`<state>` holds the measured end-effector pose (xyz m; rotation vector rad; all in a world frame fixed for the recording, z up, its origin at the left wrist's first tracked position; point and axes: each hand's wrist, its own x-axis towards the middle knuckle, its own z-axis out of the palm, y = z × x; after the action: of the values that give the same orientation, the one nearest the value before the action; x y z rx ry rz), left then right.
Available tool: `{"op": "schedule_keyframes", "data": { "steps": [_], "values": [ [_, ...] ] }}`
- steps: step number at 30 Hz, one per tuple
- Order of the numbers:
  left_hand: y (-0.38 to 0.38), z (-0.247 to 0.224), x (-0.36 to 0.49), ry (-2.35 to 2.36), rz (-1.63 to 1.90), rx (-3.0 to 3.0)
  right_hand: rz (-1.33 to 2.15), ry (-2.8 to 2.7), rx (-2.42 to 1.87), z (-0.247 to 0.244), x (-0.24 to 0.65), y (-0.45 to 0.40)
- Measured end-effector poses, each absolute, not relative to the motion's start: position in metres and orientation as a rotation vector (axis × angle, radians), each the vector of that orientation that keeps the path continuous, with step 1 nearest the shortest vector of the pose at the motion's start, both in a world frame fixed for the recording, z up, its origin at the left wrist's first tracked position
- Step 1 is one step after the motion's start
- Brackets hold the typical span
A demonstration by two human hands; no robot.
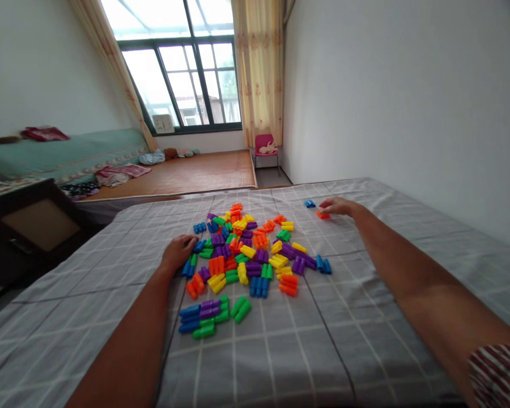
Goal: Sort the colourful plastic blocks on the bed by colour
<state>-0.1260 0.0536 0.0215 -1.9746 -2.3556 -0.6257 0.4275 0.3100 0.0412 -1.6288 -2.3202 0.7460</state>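
Observation:
A loose heap of plastic building blocks (254, 269), made of joined tubes in orange, yellow, green, blue and purple, lies on the bed. At its left edge, my left hand (179, 252) has its fingers curled against a blue building block (199, 246). Farther right, my right hand (336, 206) reaches across the sheet, its fingertips closed on an orange building block (323, 215) at sheet level. Just left of that hand is another blue block (309, 203). Nearer to me, a joined group of blue, purple and green blocks (209, 310) lies beside a green block (240, 309).
A grey checked sheet (280, 357) covers the bed. White wall (399, 102) rises along the right side. Beyond are a mat-covered platform (204, 170), a pink chair (264, 141) and a window with curtains (259, 68). A dark cabinet (38, 221) stands at left.

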Motion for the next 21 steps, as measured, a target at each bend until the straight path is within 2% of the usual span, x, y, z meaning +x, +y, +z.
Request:
{"op": "schedule_keyframes", "data": {
  "steps": [9, 17, 21],
  "values": [
    [0.052, 0.025, -0.125, -2.346, -0.645, -2.007, 0.78, -2.421, -1.518, 0.045, 0.425, 0.291],
    [0.049, 0.027, -0.122, -2.342, -0.669, -2.021, 0.225, -2.278, -1.611, 0.05, 0.375, 0.305],
    [0.047, 0.028, -0.119, -2.34, -0.677, -2.013, 0.143, -2.292, -1.706, 0.039, 0.364, 0.306]
  ]
}}
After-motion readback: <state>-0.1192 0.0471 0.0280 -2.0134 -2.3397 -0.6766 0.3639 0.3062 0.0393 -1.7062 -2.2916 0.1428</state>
